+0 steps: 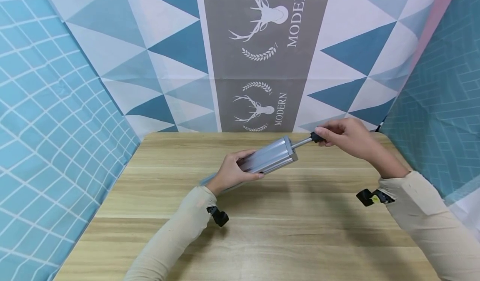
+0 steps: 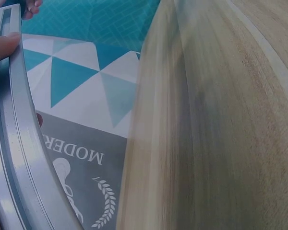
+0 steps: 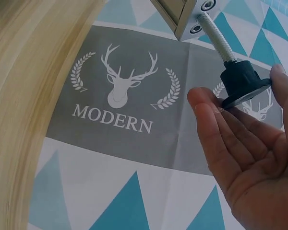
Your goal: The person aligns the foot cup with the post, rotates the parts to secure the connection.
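Observation:
My left hand (image 1: 231,172) grips a silver aluminium profile (image 1: 271,155) from above, thumb on the near side, and holds it at a slant over the table. Long grooves run down the profile (image 2: 26,143) in the left wrist view. From its end plate (image 3: 194,17), which has screw heads in it, sticks a threaded rod (image 3: 218,38). A round black levelling foot (image 3: 242,81) sits on the rod's outer end. My right hand (image 1: 348,137) pinches this foot by its rim between thumb and fingertips. The profile's lower end is partly hidden behind my left wrist.
The wooden table (image 1: 247,239) reaches back to a patterned cloth (image 1: 258,64) with deer heads and triangles. Blue gridded cloth (image 1: 45,106) hangs at the left, teal cloth (image 1: 446,106) at the right. Each sleeved wrist wears a small black camera (image 1: 218,217).

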Motion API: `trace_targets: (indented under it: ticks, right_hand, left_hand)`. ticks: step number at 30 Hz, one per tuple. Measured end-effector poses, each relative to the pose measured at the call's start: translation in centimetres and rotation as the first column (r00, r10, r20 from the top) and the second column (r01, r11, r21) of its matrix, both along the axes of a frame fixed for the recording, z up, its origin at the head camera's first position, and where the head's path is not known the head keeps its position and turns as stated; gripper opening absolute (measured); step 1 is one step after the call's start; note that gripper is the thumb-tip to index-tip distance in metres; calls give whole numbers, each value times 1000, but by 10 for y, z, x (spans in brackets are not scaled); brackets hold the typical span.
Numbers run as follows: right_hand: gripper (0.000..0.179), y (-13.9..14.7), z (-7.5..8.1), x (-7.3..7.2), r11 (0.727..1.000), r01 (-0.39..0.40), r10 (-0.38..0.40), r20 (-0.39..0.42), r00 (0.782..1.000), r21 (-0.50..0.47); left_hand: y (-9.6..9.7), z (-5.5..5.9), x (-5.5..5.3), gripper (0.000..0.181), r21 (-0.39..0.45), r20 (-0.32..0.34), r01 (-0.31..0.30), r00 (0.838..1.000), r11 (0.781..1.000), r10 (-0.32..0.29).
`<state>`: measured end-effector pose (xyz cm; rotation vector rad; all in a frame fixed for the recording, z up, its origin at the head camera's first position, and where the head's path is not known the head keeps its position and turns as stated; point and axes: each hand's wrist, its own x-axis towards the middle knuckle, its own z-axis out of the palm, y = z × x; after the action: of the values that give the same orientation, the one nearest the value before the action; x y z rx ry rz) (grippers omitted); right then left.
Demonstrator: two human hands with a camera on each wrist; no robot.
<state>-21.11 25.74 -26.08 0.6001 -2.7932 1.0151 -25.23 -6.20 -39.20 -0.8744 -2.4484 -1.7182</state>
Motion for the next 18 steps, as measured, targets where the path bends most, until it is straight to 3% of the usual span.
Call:
trace_targets:
  ticks: [5, 10, 12, 15, 18]
  right_hand:
    - [43, 2, 1, 1, 999, -15, 15, -5, 1000, 51]
    - [69, 6, 5, 4, 987, -110, 109, 15, 994, 120]
    - [72, 8, 4, 3, 976, -174, 179, -27, 984, 131]
    - [71, 9, 3, 2, 956, -257, 276, -128, 953, 144]
    - [66, 9, 1, 0, 944, -290, 319, -206, 925, 159]
  left_hand:
    - [1, 5, 4, 67, -26, 6, -8, 1000, 1000, 8]
    - [1, 29, 22, 65, -45, 18, -14, 1000, 999, 15]
    - [0, 36, 27, 63, -45, 15, -12, 1000, 999, 13]
    - [0, 38, 28, 64, -49, 19, -12, 1000, 999, 13]
    - [0, 39, 29, 64, -50, 19, -11, 1000, 999, 11]
